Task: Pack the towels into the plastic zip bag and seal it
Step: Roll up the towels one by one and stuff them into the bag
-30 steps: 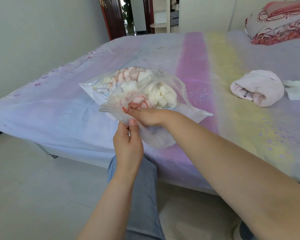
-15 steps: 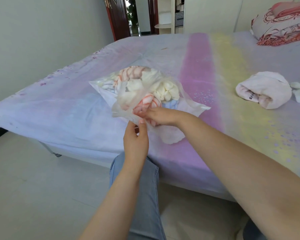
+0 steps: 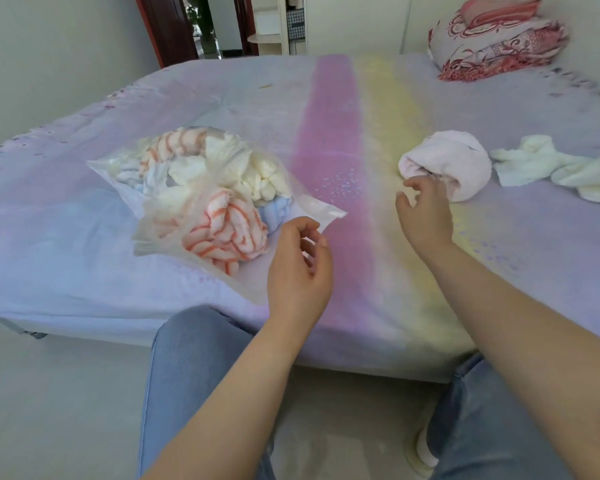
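The plastic zip bag (image 3: pixel 174 216) lies on the bed (image 3: pixel 343 133) at centre left of the frame, unsealed, its mouth gaping toward the lower right and its closed end toward the upper left, so its long axis runs diagonally across the sheet. It is stuffed with rolled towels: an orange-striped towel (image 3: pixel 229 233) bulges out at the mouth, a cream one (image 3: pixel 267 174) sits behind it, and a pale blue one (image 3: pixel 279 209) shows at the opening's right edge. Lying flat with the mouth facing the person, the bag looks set down so that more can be pushed in without holding it up. The left hand (image 3: pixel 298 268) hovers just beside the mouth, fingers loosely curled and holding nothing, seemingly ready to take up the bag's lip. The right hand (image 3: pixel 425 209), at centre right, reaches with fingers spread and slightly bent toward a rolled pink towel (image 3: pixel 454 161); its fingertips are at the roll's near edge, but whether they touch it I cannot tell. The likely step in hand is fetching this next towel. Further right lies a loose cream towel (image 3: pixel 548 164), unrolled, also unpacked. A patterned pillow (image 3: pixel 492 36) sits at upper right.
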`<control>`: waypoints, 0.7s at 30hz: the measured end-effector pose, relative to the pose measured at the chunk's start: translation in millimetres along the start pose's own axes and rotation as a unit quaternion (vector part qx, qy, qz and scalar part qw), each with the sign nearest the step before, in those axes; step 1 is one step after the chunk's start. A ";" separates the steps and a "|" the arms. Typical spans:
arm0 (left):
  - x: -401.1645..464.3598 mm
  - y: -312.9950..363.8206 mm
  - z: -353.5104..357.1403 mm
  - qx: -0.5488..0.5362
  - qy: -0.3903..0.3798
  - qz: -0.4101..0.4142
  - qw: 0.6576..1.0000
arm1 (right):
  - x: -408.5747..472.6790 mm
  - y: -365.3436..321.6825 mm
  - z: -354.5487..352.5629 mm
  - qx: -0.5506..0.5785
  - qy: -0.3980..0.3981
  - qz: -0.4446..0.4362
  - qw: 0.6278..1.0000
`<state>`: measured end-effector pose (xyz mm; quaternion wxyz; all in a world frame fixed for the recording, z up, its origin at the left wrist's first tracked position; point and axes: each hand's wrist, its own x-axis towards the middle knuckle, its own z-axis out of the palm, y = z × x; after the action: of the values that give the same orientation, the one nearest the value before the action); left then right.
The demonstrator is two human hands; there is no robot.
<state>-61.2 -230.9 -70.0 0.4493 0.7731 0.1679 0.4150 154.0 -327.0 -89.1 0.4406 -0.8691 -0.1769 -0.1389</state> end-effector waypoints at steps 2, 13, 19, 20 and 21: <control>11.8 3.5 9.2 0.016 -0.014 0.023 1.000 | 41.2 22.4 -0.9 -0.137 -0.045 0.019 0.989; 64.3 -18.4 73.6 0.106 -0.069 0.094 0.987 | 131.4 80.7 43.9 -0.380 -0.249 0.116 0.883; 61.4 -22.7 83.7 0.080 -0.080 0.076 0.991 | 138.3 89.3 39.7 -0.434 -0.209 0.053 0.875; 59.8 -23.6 83.1 0.075 -0.081 0.073 0.991 | 134.0 88.7 42.1 -0.430 -0.200 0.037 0.880; 57.7 -23.9 82.0 0.072 -0.082 0.071 0.992 | 127.7 88.0 44.9 -0.423 -0.189 0.024 0.886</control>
<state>41.0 -227.1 -82.2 0.3745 0.8446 0.1050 0.3679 310.4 -315.1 -127.1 -0.0072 -0.9867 -0.1606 -0.0226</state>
